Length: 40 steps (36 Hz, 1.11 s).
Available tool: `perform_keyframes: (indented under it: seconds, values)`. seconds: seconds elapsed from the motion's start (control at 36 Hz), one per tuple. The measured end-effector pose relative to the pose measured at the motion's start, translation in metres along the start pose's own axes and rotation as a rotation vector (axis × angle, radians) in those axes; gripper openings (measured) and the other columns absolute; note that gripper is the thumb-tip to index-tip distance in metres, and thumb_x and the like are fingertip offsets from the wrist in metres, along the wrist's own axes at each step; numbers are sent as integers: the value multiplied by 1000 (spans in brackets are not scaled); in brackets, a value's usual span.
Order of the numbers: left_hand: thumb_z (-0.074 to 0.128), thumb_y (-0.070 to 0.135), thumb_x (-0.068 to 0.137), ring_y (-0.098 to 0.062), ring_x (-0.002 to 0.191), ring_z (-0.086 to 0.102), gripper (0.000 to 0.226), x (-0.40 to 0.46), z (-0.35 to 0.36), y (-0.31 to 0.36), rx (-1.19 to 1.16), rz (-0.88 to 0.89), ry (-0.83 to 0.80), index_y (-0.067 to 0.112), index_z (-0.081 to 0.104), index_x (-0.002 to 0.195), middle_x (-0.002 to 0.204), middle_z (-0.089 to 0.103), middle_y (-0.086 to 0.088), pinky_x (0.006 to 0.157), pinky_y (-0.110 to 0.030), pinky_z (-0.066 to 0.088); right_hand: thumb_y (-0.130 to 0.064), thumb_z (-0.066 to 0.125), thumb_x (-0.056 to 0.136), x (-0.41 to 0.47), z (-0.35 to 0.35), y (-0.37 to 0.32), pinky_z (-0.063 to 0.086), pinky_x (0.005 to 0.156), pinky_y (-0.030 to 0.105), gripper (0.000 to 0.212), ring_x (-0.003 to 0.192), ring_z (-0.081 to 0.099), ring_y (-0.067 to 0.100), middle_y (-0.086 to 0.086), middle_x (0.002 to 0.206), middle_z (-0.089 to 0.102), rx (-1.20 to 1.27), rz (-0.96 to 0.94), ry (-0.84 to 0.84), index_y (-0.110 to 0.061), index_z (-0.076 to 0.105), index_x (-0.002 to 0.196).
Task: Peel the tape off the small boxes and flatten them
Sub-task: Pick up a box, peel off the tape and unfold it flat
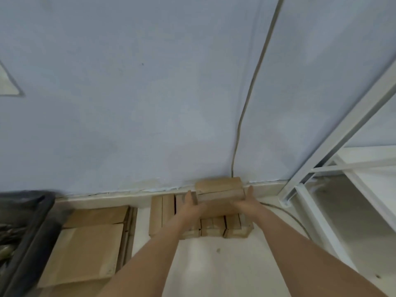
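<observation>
A small brown cardboard box [220, 190] with a strip of clear tape along its front is held between both my hands, just above a cluster of small boxes [162, 213] standing on the white floor by the wall. My left hand [191, 205] grips its left end. My right hand [246, 202] grips its right end, fingers reaching up the side. The picture is blurred, so the fingers' exact lie is unclear.
A stack of flattened brown cardboard [85, 251] lies on the floor at the left. A dark bin [27, 230] stands at the far left. A white metal shelf frame [334, 159] rises at the right. A cable [246, 103] runs down the pale blue wall.
</observation>
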<state>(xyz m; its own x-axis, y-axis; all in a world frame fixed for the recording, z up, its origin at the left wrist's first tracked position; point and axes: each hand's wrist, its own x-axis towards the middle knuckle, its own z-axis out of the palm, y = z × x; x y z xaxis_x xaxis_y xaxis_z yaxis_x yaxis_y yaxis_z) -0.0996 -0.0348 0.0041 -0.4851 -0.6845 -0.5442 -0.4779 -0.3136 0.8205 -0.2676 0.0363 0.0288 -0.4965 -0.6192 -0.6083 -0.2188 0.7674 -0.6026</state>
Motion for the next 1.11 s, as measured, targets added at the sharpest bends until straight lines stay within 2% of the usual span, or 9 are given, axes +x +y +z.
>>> perform_keyframes:
  seconds: [0.08, 0.19, 0.36, 0.5, 0.64, 0.75, 0.83, 0.94, 1.11]
  values:
    - [58, 36, 91, -22, 144, 17, 87, -1, 8, 7, -178, -36, -27, 22, -2, 152, 158, 11, 0, 110, -33, 23, -29, 57, 94, 3, 9, -6, 27, 111, 38, 92, 141, 25, 30, 10, 157, 17, 203, 19, 41, -13, -15, 150]
    - [46, 35, 97, -23, 138, 27, 60, -11, 4, 22, -346, -13, 96, 21, 20, 149, 152, 25, -1, 109, -35, 25, -33, 54, 94, -8, 10, -17, 32, 106, 39, 76, 138, 31, 30, 11, 153, 27, 281, 40, 98, -10, 9, 151]
    - [59, 23, 90, -17, 97, 53, 12, -55, -35, 56, -474, 120, 336, 25, 53, 101, 115, 56, -3, 85, -35, 47, -49, 45, 94, -54, 5, -52, 32, 109, 42, 69, 134, 37, 33, 13, 149, 35, 323, 30, 120, -7, 28, 146]
    - [65, 8, 85, -6, 83, 54, 28, -122, -62, 86, -441, 326, 417, 16, 53, 109, 108, 58, 0, 67, -19, 40, -60, 57, 77, -90, 8, -69, 43, 101, 50, 80, 121, 48, 33, 13, 137, 45, 424, -98, 164, -10, 40, 138]
    - [71, 12, 83, -5, 94, 55, 46, -196, -89, 93, -237, 444, 419, 14, 50, 124, 110, 55, 4, 72, -10, 43, -36, 61, 90, -167, 15, -99, 47, 97, 42, 42, 105, 59, 21, 5, 119, 60, 558, -259, 91, -12, 52, 123]
    - [80, 38, 69, -10, 122, 38, 67, -238, -101, 89, -53, 550, 421, 29, 44, 125, 130, 37, 5, 102, -25, 35, -25, 55, 95, -199, 16, -106, 48, 92, 36, 34, 100, 58, 15, 4, 117, 60, 615, -372, 34, -9, 50, 125]
    - [67, 69, 47, 4, 131, 12, 88, -262, -106, 93, 182, 661, 419, 47, 32, 125, 144, 20, 17, 107, -24, 19, -26, 50, 98, -215, 12, -110, 50, 93, 37, 33, 111, 57, 20, 7, 120, 60, 655, -390, -29, -6, 52, 124]
    - [68, 72, 47, 1, 141, -10, 87, -270, -120, 99, 319, 748, 427, 68, 25, 123, 153, 0, 22, 117, -45, 6, -26, 50, 98, -220, -3, -116, 53, 87, 36, 28, 109, 60, 21, 9, 116, 64, 684, -408, -121, -6, 57, 116]
    - [75, 56, 52, -3, 131, 30, 83, -261, -132, 119, 294, 842, 414, 55, 35, 125, 138, 28, 22, 109, -39, 35, -23, 49, 98, -211, -21, -120, 52, 86, 38, 25, 109, 60, 22, 8, 111, 67, 725, -399, -210, -6, 62, 111]
